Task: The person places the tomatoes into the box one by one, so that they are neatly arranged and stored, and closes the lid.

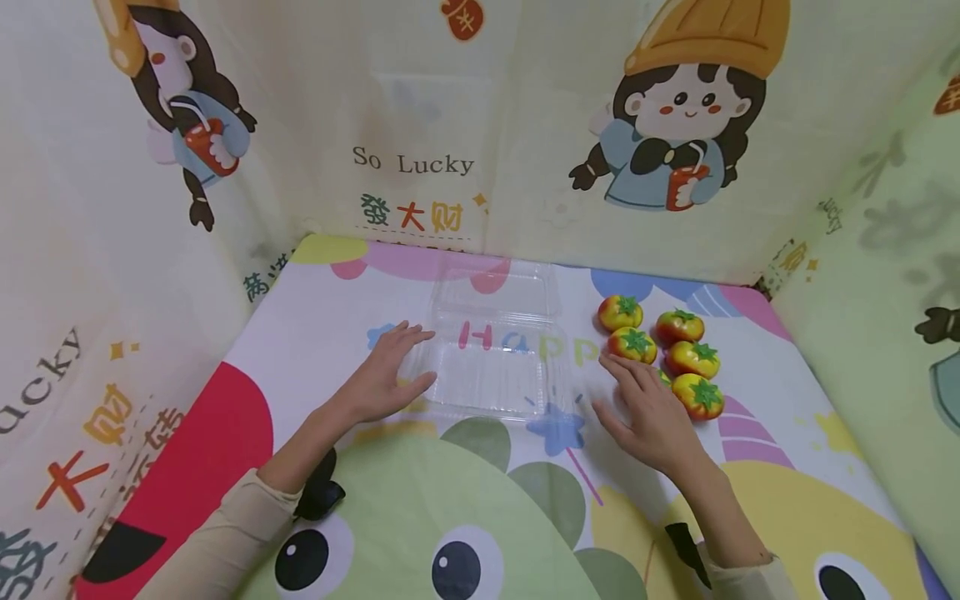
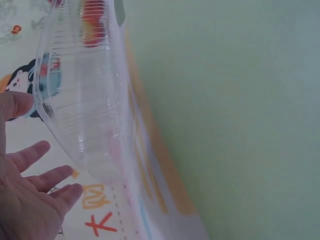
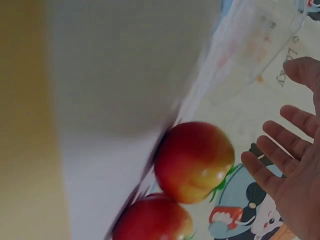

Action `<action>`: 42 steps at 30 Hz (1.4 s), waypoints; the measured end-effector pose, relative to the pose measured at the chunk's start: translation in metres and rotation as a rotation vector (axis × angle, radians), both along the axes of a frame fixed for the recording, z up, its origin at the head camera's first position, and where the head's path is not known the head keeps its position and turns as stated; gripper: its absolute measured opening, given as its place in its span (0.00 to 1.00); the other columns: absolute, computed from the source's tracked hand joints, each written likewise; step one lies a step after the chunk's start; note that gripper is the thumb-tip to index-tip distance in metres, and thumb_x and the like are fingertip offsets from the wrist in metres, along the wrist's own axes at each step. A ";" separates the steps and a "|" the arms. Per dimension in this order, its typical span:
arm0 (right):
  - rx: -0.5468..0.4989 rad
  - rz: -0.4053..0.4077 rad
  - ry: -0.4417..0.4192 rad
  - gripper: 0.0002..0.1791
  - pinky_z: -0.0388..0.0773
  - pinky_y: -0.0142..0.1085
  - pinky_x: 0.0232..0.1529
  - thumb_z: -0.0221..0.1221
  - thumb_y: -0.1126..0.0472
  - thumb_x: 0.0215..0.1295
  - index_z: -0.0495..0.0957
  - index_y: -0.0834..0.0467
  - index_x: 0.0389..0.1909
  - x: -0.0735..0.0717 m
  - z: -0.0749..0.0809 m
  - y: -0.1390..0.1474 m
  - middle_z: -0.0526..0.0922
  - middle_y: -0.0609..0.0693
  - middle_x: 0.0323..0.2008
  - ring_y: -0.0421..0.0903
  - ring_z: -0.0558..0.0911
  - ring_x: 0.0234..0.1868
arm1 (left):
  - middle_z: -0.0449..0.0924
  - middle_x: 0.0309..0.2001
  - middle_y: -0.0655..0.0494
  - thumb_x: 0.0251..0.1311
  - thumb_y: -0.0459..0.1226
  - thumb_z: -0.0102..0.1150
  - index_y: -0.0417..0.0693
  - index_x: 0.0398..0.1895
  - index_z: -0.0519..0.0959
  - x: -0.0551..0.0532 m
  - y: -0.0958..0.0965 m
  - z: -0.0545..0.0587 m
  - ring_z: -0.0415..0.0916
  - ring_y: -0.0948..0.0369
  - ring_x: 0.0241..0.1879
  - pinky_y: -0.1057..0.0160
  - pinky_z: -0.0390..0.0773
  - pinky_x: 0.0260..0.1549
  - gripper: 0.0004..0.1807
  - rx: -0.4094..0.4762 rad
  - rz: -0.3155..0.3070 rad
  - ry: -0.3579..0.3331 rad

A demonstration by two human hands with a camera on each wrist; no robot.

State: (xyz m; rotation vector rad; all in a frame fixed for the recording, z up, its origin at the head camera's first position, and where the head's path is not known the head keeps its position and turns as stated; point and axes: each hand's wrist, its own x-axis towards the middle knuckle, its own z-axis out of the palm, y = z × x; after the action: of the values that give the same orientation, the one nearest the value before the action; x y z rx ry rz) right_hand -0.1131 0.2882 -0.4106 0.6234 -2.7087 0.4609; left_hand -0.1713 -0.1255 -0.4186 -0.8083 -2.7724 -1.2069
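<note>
A clear plastic clamshell box (image 1: 487, 383) lies on the table with its lid (image 1: 495, 292) folded back, away from the person. My left hand (image 1: 382, 379) is at the box's left side, fingers spread and nothing in them. In the left wrist view, the thumb is close to the rim of the box (image 2: 82, 115); contact cannot be told. Several round red-and-yellow fruits with green leafy tops (image 1: 693, 358) sit right of the box. My right hand (image 1: 648, 417) hovers beside them and partly hides one. The right wrist view shows its fingers apart from the nearest fruit (image 3: 195, 162).
A printed cartoon cloth (image 1: 480, 508) covers the table. Cream printed curtains (image 1: 525, 150) stand behind it and at both sides. Black straps (image 1: 322, 492) are by the wrists.
</note>
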 end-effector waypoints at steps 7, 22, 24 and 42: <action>0.043 0.007 0.007 0.48 0.78 0.63 0.56 0.78 0.66 0.43 0.70 0.60 0.70 0.001 -0.002 0.018 0.72 0.60 0.65 0.61 0.71 0.63 | 0.59 0.76 0.36 0.67 0.41 0.63 0.42 0.74 0.67 -0.008 0.001 -0.003 0.47 0.40 0.79 0.30 0.56 0.71 0.34 0.045 -0.003 -0.018; 0.110 -0.019 -0.099 0.47 0.71 0.67 0.63 0.78 0.70 0.42 0.72 0.61 0.68 -0.004 -0.002 0.037 0.74 0.62 0.64 0.65 0.68 0.66 | 0.54 0.78 0.35 0.67 0.39 0.63 0.42 0.75 0.66 -0.027 0.007 -0.010 0.68 0.39 0.68 0.37 0.73 0.64 0.34 0.103 -0.032 -0.055; 0.126 -0.021 -0.116 0.46 0.69 0.68 0.64 0.78 0.70 0.43 0.73 0.61 0.68 -0.005 -0.002 0.038 0.74 0.62 0.64 0.65 0.67 0.67 | 0.53 0.78 0.35 0.67 0.37 0.63 0.41 0.75 0.66 -0.029 0.007 -0.011 0.68 0.39 0.68 0.38 0.74 0.63 0.34 0.121 -0.046 -0.056; 0.180 -0.063 -0.182 0.37 0.66 0.70 0.65 0.75 0.70 0.48 0.78 0.59 0.64 -0.011 0.000 0.040 0.74 0.64 0.64 0.67 0.68 0.66 | 0.57 0.77 0.37 0.66 0.29 0.58 0.38 0.73 0.67 -0.046 0.004 -0.007 0.71 0.39 0.66 0.39 0.75 0.61 0.31 0.187 -0.126 -0.083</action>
State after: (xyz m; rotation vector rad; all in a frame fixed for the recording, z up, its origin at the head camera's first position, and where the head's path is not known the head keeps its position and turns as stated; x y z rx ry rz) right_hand -0.1237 0.3277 -0.4110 0.5641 -2.9572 0.2721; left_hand -0.2174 -0.1220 -0.4257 -0.9479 -2.6513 -1.5273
